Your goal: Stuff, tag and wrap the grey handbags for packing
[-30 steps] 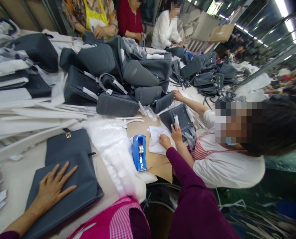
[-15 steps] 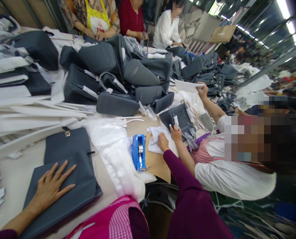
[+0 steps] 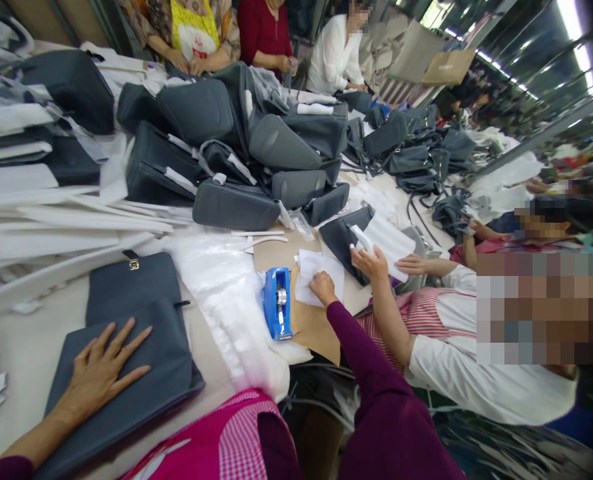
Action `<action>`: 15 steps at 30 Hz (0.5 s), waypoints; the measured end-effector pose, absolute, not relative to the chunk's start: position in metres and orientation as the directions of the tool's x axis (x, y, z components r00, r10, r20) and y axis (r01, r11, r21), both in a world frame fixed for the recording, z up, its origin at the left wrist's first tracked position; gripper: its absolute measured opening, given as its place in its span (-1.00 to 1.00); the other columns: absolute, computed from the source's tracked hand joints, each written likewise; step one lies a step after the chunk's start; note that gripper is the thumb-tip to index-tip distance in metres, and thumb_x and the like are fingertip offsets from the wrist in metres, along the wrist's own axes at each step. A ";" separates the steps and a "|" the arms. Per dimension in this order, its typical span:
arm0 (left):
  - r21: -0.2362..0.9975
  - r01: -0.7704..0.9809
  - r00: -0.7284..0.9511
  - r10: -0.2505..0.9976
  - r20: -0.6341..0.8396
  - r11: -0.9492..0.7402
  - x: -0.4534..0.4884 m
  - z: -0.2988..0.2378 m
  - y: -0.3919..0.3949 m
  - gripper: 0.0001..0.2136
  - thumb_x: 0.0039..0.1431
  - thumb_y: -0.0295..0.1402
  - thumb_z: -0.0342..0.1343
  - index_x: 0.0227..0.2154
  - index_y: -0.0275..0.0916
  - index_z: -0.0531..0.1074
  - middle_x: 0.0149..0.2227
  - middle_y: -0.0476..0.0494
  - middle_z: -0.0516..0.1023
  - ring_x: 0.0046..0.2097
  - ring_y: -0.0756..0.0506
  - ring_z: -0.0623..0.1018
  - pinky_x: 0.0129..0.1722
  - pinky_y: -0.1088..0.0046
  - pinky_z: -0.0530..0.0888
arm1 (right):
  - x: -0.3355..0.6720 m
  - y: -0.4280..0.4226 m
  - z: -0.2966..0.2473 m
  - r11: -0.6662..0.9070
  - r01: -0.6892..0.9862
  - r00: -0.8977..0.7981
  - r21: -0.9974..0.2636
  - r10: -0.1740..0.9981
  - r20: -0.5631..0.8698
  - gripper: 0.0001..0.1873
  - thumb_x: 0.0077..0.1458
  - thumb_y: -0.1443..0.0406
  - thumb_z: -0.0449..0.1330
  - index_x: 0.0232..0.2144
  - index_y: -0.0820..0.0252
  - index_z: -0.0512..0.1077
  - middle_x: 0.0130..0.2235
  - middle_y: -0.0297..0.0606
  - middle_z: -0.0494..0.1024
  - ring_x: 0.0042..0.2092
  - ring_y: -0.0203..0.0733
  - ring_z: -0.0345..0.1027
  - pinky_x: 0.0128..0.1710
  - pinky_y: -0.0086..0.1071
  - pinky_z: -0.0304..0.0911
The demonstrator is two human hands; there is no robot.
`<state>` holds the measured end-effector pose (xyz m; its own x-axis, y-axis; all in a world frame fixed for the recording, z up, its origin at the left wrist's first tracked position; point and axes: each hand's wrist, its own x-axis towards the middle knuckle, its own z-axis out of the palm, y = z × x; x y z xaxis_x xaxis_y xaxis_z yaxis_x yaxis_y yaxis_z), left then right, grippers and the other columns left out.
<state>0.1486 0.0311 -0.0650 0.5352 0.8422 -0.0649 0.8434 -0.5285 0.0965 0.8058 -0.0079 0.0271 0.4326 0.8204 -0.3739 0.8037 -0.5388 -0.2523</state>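
My left hand (image 3: 101,367) lies flat with spread fingers on a dark grey bag (image 3: 131,333) that rests flat on the table at the lower left. My right hand (image 3: 322,288), in a maroon sleeve, reaches across to a sheet of white paper (image 3: 316,270) beside a blue tape dispenser (image 3: 278,301); its fingers are curled on the paper's edge. Just beyond, a co-worker's hands (image 3: 374,261) hold a grey bag (image 3: 344,237) and white paper against it.
A heap of grey bags (image 3: 256,153) fills the table's middle and back. White foam sheeting (image 3: 226,300) lies between my bag and the dispenser. White strips (image 3: 51,220) are stacked at left. Several people work along the far edge and at right.
The co-worker brought a white sheet down from above onto the grey bag and tipped the bag up. My right hand shifted slightly on the paper. My left hand stayed put.
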 end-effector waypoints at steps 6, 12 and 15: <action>0.090 0.846 0.532 0.843 -0.078 -0.525 0.149 -0.065 0.032 -0.08 -0.34 0.28 0.18 0.12 -0.13 0.39 0.34 -0.21 0.08 0.36 -0.33 0.02 0.22 0.11 0.11 | 0.716 0.008 -0.025 -0.592 0.797 0.498 -0.123 0.757 -0.423 -0.65 0.23 0.15 0.13 -0.01 0.22 0.37 0.00 -0.15 0.43 -0.05 -0.13 0.38 -0.05 -0.12 0.35; 0.132 0.845 0.529 0.847 -0.051 -0.519 0.151 -0.061 0.029 -0.13 -0.25 0.31 0.11 0.13 -0.09 0.37 0.35 -0.19 0.05 0.36 -0.32 -0.01 0.22 0.09 0.08 | 0.695 0.016 -0.039 -0.627 0.777 0.557 -0.047 0.721 -0.413 -0.49 0.14 0.07 0.16 -0.11 0.46 0.44 -0.07 0.21 0.49 0.02 0.09 0.39 -0.02 -0.20 0.28; 0.163 0.839 0.531 0.847 -0.037 -0.519 0.149 -0.063 0.029 -0.14 -0.22 0.31 0.09 0.13 -0.09 0.37 0.35 -0.20 0.07 0.37 -0.32 -0.02 0.23 0.08 0.06 | 0.695 0.016 -0.035 -0.625 0.780 0.559 -0.035 0.721 -0.409 -0.54 0.15 0.11 0.18 -0.08 0.44 0.41 -0.08 0.13 0.49 -0.02 0.02 0.41 -0.04 -0.19 0.30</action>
